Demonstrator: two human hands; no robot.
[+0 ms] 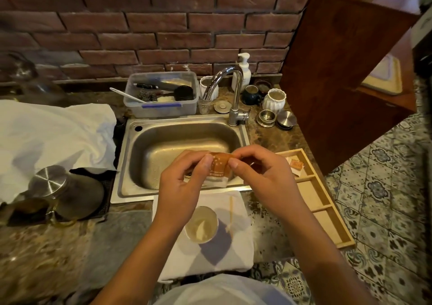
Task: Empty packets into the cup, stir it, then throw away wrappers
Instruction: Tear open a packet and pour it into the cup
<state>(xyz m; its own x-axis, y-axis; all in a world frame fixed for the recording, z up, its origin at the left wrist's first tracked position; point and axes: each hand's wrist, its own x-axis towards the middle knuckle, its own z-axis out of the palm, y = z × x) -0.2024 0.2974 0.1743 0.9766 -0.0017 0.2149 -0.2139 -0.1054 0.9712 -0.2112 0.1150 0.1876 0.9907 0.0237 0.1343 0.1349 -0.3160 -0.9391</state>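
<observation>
Left hand [184, 185] pinching one top corner of an orange packet [219, 168], right hand [264, 176] pinching the other, both held above the near edge of the sink [182, 141], cup [201, 224] below on a white cloth [236, 253], another packet [296, 164] in the wooden tray [327, 211] off right.

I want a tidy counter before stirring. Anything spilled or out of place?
Nothing looks spilled. Both hands pinch the packet over the sink; the cup stands upright on the napkin, stirrer beside it.
</observation>
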